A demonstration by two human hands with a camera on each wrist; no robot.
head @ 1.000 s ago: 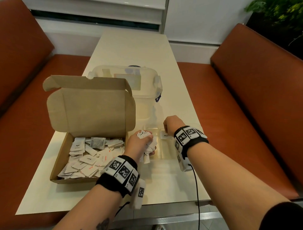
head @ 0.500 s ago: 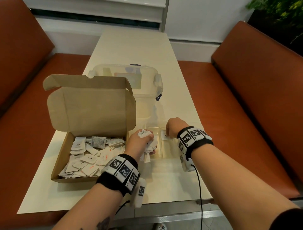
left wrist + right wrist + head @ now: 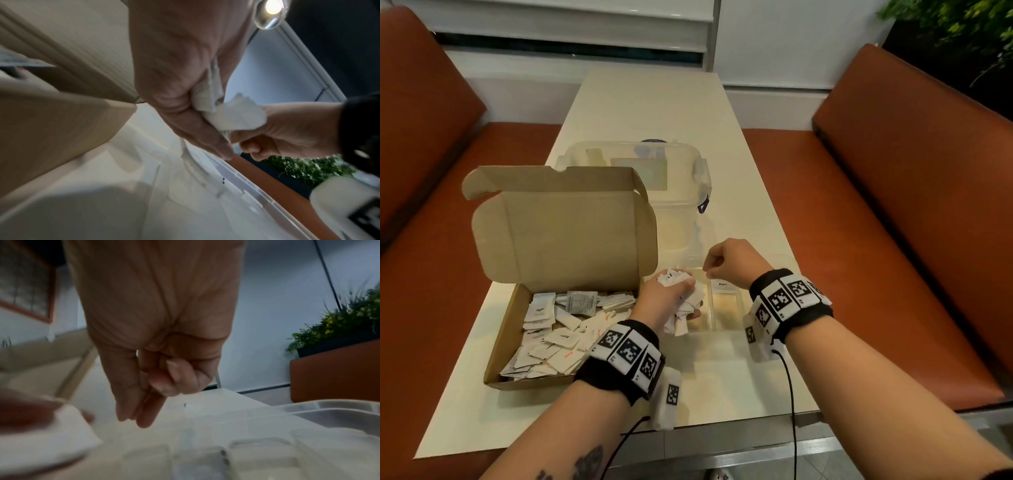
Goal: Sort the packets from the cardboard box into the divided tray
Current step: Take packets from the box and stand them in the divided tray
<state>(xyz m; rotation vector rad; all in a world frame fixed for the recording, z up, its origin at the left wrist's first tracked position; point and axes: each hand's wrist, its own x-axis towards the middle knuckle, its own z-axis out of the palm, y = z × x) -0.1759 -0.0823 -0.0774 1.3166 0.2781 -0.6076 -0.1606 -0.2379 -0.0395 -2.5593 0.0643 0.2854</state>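
From the head view, the cardboard box [image 3: 524, 329] sits on the pale worktop [image 3: 654, 109] with its lid standing open, and a loose heap of white packets [image 3: 558, 339] fills its floor. Just right of the box, the left hand [image 3: 667, 301] has its grip closed around a bunch of packets [image 3: 688, 301], which spill out above and below the curled fingers. Right of the box again lies the clear divided tray [image 3: 726, 308]; one packet printed "Pepper" [image 3: 722, 286] lies in a far compartment of it. The right hand [image 3: 732, 260] hovers above the tray with its fingers curled under (nothing shows in its grip from here). Behind the box stands a clear lidded tub [image 3: 681, 192], and orange benches [image 3: 893, 222] flank the worktop.

From the left wrist, the left hand [image 3: 180, 81] fills the upper frame, its grip squeezing crumpled white packets [image 3: 232, 113]. The right hand [image 3: 287, 129] is just beside them, whether touching cannot be told. The box wall [image 3: 51, 129] shows tan on the side away from the right hand.

From the right wrist, the right hand [image 3: 156, 340] hangs over the tray [image 3: 308, 418], thumb and forefinger tips close together, the other fingers curled in; no packet is visible between them. On the side of the tray towards the box, a blurred white packet [image 3: 41, 443] shows in the left hand's fingers.
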